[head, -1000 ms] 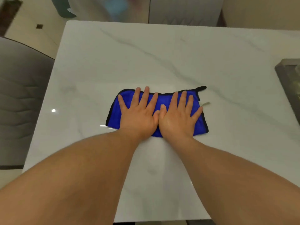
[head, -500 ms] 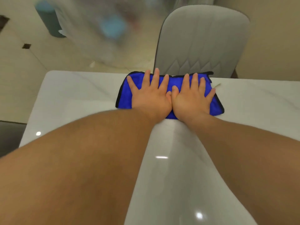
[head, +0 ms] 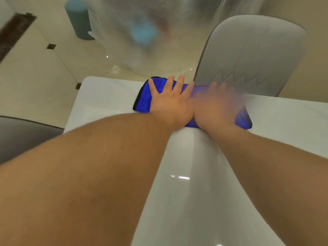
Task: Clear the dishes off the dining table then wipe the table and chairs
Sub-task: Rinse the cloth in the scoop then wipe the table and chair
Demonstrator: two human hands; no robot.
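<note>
A blue cloth with black trim (head: 143, 98) lies flat at the far edge of the white marble table (head: 106, 103). My left hand (head: 170, 102) presses on the cloth's left half with fingers spread and straight. Beside it, my right hand (head: 216, 105) lies flat on the right half; it is blurred by motion. The two hands touch at the thumbs. Both forearms stretch across the table from the near side. No dishes show on the table.
A light grey padded chair (head: 252, 55) stands just beyond the table's far edge, right behind the cloth. A dark grey chair (head: 23, 132) sits at the left side. A blue-grey cylinder (head: 79, 20) stands on the tiled floor at the back left.
Both hands have pushed the cloth from the middle of the table to its far edge. The right hand is now blurred, still moving.
</note>
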